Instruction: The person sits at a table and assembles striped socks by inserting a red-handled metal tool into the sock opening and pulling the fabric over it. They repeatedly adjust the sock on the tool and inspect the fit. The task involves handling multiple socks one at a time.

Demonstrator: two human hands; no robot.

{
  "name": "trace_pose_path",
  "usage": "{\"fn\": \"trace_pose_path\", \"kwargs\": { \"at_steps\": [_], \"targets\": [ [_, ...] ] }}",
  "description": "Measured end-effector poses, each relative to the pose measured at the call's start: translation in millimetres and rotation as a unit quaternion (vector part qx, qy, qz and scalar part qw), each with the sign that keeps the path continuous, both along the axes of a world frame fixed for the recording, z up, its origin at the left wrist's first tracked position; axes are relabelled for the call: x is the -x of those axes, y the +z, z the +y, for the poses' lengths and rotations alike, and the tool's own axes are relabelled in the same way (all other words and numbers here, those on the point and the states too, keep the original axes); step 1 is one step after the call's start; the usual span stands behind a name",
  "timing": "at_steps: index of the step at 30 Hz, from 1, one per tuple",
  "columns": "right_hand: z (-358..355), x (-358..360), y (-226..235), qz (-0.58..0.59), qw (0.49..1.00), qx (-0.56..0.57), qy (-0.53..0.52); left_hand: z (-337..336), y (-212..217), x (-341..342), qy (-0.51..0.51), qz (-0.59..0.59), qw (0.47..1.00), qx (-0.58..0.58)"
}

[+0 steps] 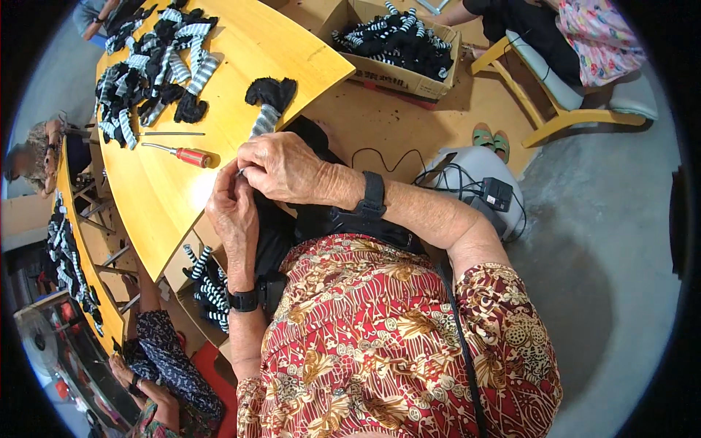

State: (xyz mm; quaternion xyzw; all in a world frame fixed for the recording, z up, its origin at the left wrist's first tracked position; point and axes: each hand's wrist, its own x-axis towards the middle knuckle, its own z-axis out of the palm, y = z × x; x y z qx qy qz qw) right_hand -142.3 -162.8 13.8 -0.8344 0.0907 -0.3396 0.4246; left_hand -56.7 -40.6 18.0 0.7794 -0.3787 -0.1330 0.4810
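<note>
Head view, both hands pinched shut, left hand [232, 212] and right hand [281, 169] gripping black fabric piece [274, 219]

A curved wooden table [241, 66] runs along the left, with a 2nd like it [80, 255] beyond. The floor [606, 219] is grey concrete, partly covered by brown board [387, 124]. A yellow-framed chair [562, 95] stands at upper right. A fan [40, 339] sits at lower left.

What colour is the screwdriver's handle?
Red, on the screwdriver lying on the table; head view.
</note>
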Motion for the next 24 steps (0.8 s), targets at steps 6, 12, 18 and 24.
{"fn": "trace_pose_path", "kwargs": {
  "at_steps": [6, 12, 18, 24],
  "targets": [
    [-7, 3, 4, 0.025, 0.980, -0.173, 0.089, -1, -12, -7, -0.019, 0.086, 0.994, 0.061],
    [-13, 11, 5, 0.084, 0.910, -0.364, 0.177, 1, -16, -14, -0.051, 0.175, 0.981, 0.066],
    [-10, 4, -5, 0.062, 0.988, -0.141, 0.030, 5, -12, -16, -0.065, 0.437, 0.888, 0.125],
    [-11, -4, 5, 0.035, 0.989, -0.145, -0.006, 6, -13, -12, -0.123, 0.611, 0.746, 0.236]
  ]
}}
